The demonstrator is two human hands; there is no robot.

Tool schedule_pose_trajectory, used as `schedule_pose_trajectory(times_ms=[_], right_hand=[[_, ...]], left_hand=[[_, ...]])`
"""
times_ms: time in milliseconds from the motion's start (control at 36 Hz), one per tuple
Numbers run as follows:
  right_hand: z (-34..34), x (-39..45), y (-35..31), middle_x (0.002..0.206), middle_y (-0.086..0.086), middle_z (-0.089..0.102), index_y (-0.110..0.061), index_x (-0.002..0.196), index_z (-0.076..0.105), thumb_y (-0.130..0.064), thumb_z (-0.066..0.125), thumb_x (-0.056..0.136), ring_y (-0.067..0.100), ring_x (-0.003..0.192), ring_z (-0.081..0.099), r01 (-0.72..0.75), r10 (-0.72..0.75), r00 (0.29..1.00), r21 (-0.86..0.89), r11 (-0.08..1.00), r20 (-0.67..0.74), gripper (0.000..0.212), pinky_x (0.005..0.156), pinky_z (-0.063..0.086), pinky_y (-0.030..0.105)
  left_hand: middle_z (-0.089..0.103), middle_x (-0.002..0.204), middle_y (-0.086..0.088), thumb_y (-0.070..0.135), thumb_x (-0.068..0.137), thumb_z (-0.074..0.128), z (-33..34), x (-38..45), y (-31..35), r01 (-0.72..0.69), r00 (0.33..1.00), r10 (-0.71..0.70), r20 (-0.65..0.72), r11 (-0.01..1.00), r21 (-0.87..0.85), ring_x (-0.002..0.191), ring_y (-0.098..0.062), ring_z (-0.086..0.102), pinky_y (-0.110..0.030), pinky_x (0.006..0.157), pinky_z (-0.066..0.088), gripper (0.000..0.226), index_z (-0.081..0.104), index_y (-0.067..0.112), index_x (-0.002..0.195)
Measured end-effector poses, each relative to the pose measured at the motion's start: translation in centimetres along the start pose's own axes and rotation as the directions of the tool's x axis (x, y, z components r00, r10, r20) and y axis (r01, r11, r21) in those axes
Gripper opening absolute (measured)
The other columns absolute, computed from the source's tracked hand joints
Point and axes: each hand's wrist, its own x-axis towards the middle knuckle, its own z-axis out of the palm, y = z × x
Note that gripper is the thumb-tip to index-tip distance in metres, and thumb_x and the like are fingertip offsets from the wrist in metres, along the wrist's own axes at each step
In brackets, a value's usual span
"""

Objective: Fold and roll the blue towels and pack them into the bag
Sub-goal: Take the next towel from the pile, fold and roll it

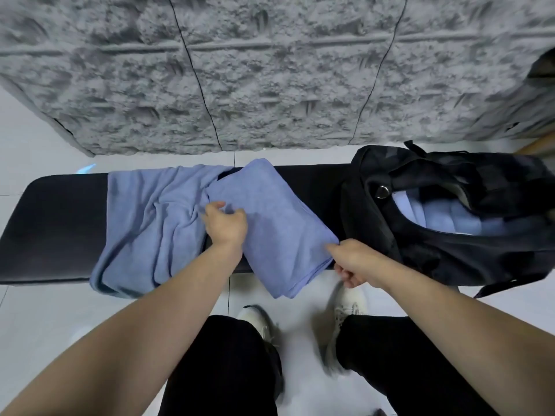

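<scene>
Nearest the person, the folded towel (270,223) hangs partly over the desk (60,223) edge; the right hand (353,265) pinches its near-right corner and the left hand (225,225) grips its left side with curled fingers. If either grip slackens, I judge the fold could spring open or slide floorward. Left of it the loose towel (150,223) could snag; right of it, the bag (450,223) already holds blue cloth, so space may be tight.
</scene>
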Motion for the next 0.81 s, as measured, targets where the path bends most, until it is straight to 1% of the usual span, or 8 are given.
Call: schedule_pose_trajectory(times_ms=[111, 194, 306, 472, 583, 667, 722, 806], right_hand=[[-0.3, -0.3, 0.4, 0.074, 0.004, 0.051, -0.017, 0.112, 0.033, -0.041, 0.049, 0.093, 0.019, 0.054, 0.046, 0.128, -0.168, 0.980, -0.313, 0.941, -0.106, 0.035, 0.050, 0.037, 0.028], [0.0, -0.7, -0.1, 0.075, 0.003, 0.058, -0.023, 0.112, 0.029, -0.037, 0.053, 0.091, 0.020, 0.060, 0.053, 0.230, -0.338, 0.926, -0.459, 0.858, -0.167, 0.035, 0.053, 0.040, 0.032], [0.1, -0.1, -2.6, 0.094, -0.001, 0.054, -0.024, 0.115, 0.042, -0.034, 0.055, 0.087, 0.024, 0.083, 0.059, 0.346, -0.470, 0.863, -0.463, 0.816, -0.184, 0.032, 0.070, 0.048, 0.036], [0.2, 3.7, -6.5, 0.126, 0.005, 0.051, -0.021, 0.131, 0.045, -0.040, 0.064, 0.084, 0.026, 0.119, 0.048, 0.376, -0.491, 0.844, -0.417, 0.827, -0.213, 0.054, 0.101, 0.041, 0.037], [0.1, 5.3, -8.6, 0.112, 0.001, 0.061, -0.026, 0.134, 0.037, -0.046, 0.067, 0.079, 0.021, 0.098, 0.061, 0.314, -0.375, 0.912, -0.305, 0.899, -0.167, 0.066, 0.080, 0.051, 0.036], [0.1, 6.5, -9.5, 0.080, -0.006, 0.054, -0.025, 0.090, 0.046, -0.038, 0.067, 0.077, 0.016, 0.072, 0.054, 0.301, -0.354, 0.923, -0.290, 0.908, -0.152, 0.028, 0.063, 0.045, 0.030], [0.2, 7.3, -9.6, 0.061, -0.004, 0.040, -0.020, 0.064, 0.036, -0.027, 0.065, 0.079, 0.015, 0.057, 0.038, 0.327, -0.360, 0.924, -0.226, 0.918, -0.128, 0.033, 0.054, 0.031, 0.028], [0.1, 8.2, -9.1, 0.065, 0.000, 0.044, -0.018, 0.067, 0.038, -0.027, 0.060, 0.086, 0.017, 0.058, 0.041, 0.373, -0.398, 0.902, -0.165, 0.913, -0.166, 0.030, 0.055, 0.033, 0.027]], left_hand=[[0.036, 0.124, -0.010, 0.010, 0.087, 0.061, -1.1, -0.9, -0.8, -0.074, 0.997, 0.074, -0.023, 0.997, 0.032, 0.100, -0.035, 0.055, -0.046, 0.092, 0.049, 0.029, 0.047, 0.014, 0.111], [0.039, 0.124, -0.010, 0.012, 0.089, 0.060, -1.5, -0.7, -0.8, -0.067, 0.998, 0.068, -0.003, 0.995, 0.075, 0.096, -0.030, 0.053, -0.038, 0.085, 0.048, 0.034, 0.047, 0.009, 0.120], [0.049, 0.102, 0.001, 0.007, 0.091, 0.056, -1.5, 0.8, 0.4, -0.005, 1.000, 0.008, 0.026, 0.995, -0.101, 0.087, -0.016, 0.047, -0.016, 0.061, 0.037, 0.024, 0.042, 0.016, 0.109], [0.051, 0.082, 0.005, 0.006, 0.091, 0.053, -0.7, 3.3, 1.4, 0.021, 0.991, -0.003, 0.132, 0.991, -0.134, 0.067, -0.012, 0.046, -0.020, 0.060, 0.040, 0.025, 0.055, 0.025, 0.108], [0.058, 0.082, 0.002, -0.005, 0.091, 0.043, 0.0, 5.2, 1.9, -0.022, 0.984, 0.041, 0.175, 0.993, -0.112, 0.069, -0.016, 0.049, -0.023, 0.063, 0.042, 0.033, 0.065, 0.019, 0.099], [0.057, 0.078, 0.006, -0.006, 0.091, 0.039, 0.5, 6.6, 2.6, -0.112, 0.962, 0.111, 0.249, 0.994, -0.011, 0.066, -0.014, 0.047, -0.031, 0.067, 0.042, 0.042, 0.067, 0.021, 0.106], [0.058, 0.086, 0.009, -0.008, 0.092, 0.037, 0.9, 7.1, 3.2, -0.185, 0.937, 0.170, 0.304, 0.982, 0.021, 0.070, -0.011, 0.051, -0.026, 0.069, 0.045, 0.045, 0.065, 0.023, 0.110], [0.059, 0.109, 0.007, -0.010, 0.091, 0.032, 1.6, 7.7, 4.3, -0.266, 0.914, 0.242, 0.327, 0.963, 0.031, 0.089, -0.010, 0.056, -0.014, 0.070, 0.047, 0.054, 0.061, 0.022, 0.122]])
